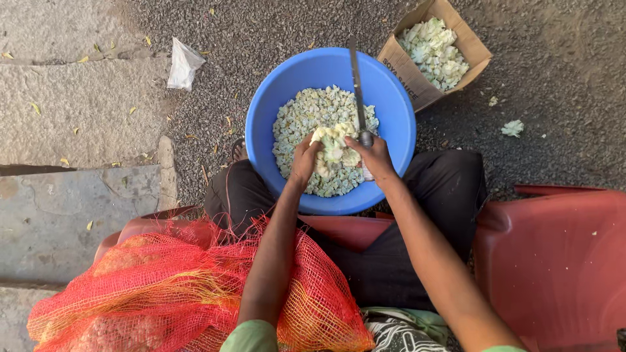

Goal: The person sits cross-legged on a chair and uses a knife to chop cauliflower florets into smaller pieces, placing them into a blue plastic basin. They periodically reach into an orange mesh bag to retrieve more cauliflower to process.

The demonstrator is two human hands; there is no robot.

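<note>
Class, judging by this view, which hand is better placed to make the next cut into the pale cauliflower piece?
Likely the right hand: it grips the long knife; the left hand holds the cauliflower piece.

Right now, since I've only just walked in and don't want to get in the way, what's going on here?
A seated person holds a chunk of cauliflower in the left hand over a blue tub part-filled with small cut florets. The right hand grips a long knife, blade pointing away across the tub. A cardboard box of bigger pieces sits on the gravel beyond, and a red mesh sack lies by the left arm.
</note>
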